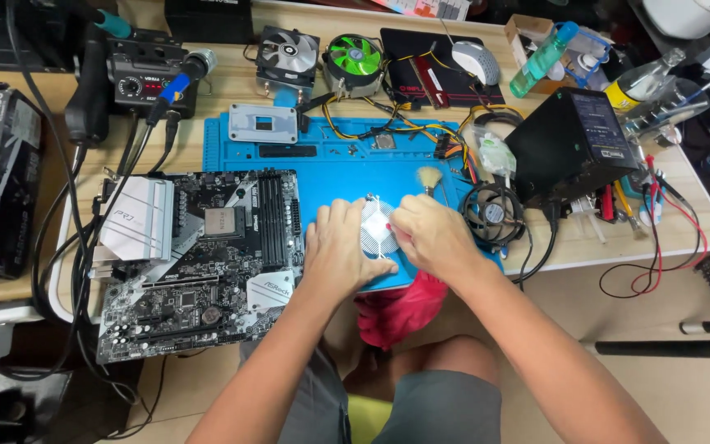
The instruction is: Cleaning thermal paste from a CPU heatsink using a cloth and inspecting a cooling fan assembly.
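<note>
You are pressing your left hand (343,251) flat on the white fan grille (378,228), lying on the blue mat (347,168) beside the motherboard (199,255); your right hand (429,237) is pinching its edge.

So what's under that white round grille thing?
The blue work mat lies under the white grille. Both hands, left and right, cover its edges, hiding anything beneath those parts.

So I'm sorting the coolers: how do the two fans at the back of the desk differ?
The left cooler fan has pale grey blades in a square black frame; the green cooler fan has bright green blades in a round frame. Yellow and black wires run up to the green one. Both lie flat, blades up, side by side.
</note>
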